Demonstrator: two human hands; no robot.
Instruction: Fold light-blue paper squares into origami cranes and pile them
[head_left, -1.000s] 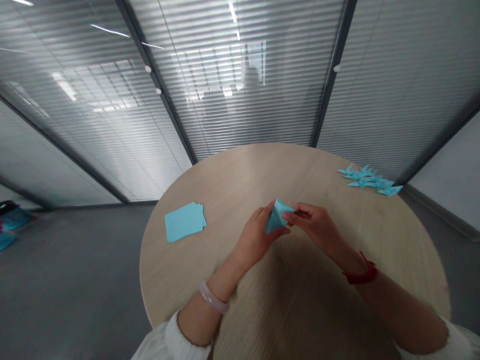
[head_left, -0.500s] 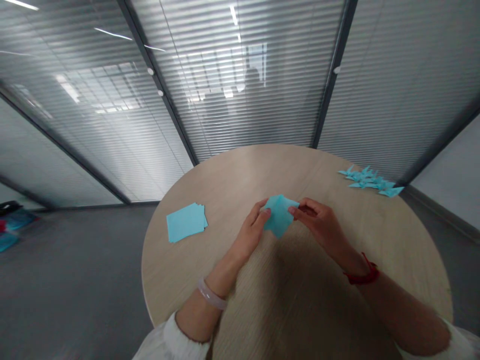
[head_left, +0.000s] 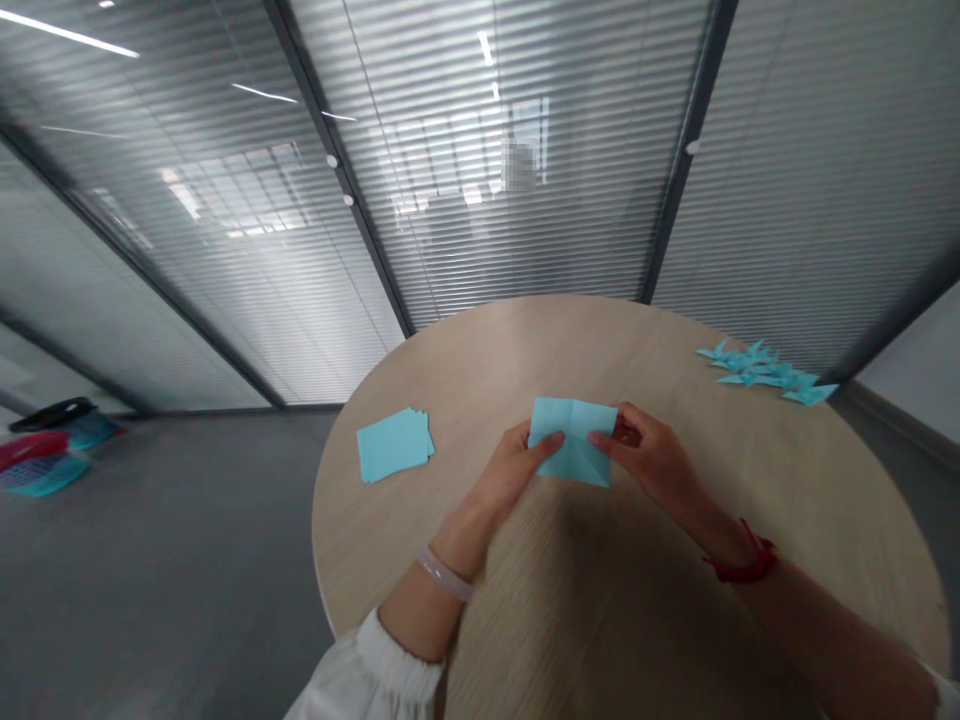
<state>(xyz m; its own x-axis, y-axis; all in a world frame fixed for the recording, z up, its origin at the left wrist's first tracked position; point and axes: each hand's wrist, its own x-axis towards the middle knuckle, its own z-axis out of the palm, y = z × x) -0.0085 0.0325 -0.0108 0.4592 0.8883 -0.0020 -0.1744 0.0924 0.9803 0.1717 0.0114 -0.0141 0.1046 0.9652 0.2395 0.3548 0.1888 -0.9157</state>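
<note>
A creased sheet of light-blue origami paper [head_left: 574, 464] is held above the middle of the round table between my two hands. My left hand [head_left: 517, 458] pinches its left edge, thumb on the front face and fingers behind. On the opposite edge my right hand [head_left: 642, 446] grips it the same way, its fingers partly hidden behind the paper. A vertical crease runs down the sheet's middle. To the left lies a stack of blue paper sheets [head_left: 393, 446]. Several folded blue paper cranes [head_left: 772, 372] sit in a cluster at the table's right rear edge.
The round wooden table [head_left: 480, 350] stands close to a glass wall with blinds [head_left: 540, 250]. On the grey floor [head_left: 210, 540] at the far left are a red and blue basket [head_left: 43, 465] and a dark-rimmed blue one [head_left: 82, 425].
The paper has been turned and opened from a diamond-like shape to a flatter, wider one. Both thumbs now lie further in on its face. The view has shifted slightly left.
</note>
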